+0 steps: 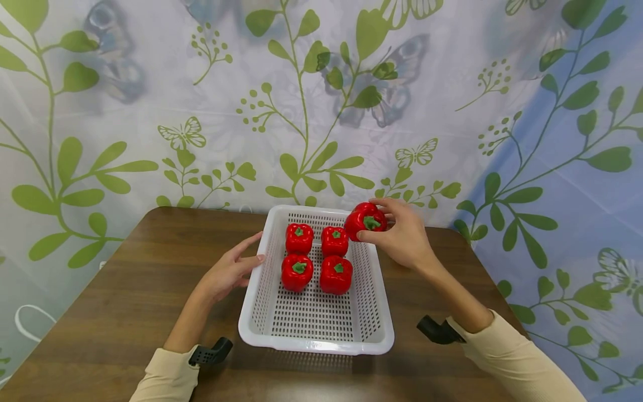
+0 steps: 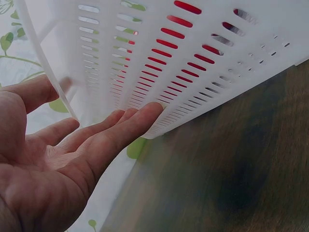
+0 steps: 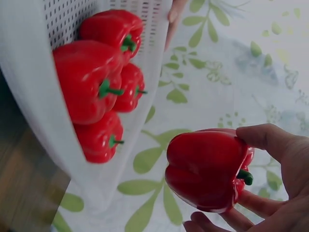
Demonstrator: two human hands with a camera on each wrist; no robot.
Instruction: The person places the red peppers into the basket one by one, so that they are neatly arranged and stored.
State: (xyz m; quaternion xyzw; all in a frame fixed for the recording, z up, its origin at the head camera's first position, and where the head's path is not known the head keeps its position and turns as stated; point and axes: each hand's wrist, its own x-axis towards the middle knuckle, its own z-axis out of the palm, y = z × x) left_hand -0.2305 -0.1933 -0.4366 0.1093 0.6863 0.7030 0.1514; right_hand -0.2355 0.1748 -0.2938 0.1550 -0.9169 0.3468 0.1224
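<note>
A white perforated basket (image 1: 316,347) stands on the table with several red bell peppers in it, among them a front-left pepper (image 1: 297,272) and a front-right pepper (image 1: 336,274). Over the basket's far right corner, my right hand (image 1: 402,231) grips another red bell pepper (image 3: 207,169) between thumb and fingers, its green stem showing. My left hand (image 1: 228,273) is at the basket's left side. In the left wrist view, the left fingers (image 2: 113,133) lie nearly straight along the outer wall, and the thumb tip reaches over the rim.
The brown wooden table (image 1: 166,268) extends on both sides of the basket. Behind its far edge hangs a pale cloth (image 1: 216,111) printed with green leaves and butterflies. A white cord loop (image 1: 25,321) shows at the left.
</note>
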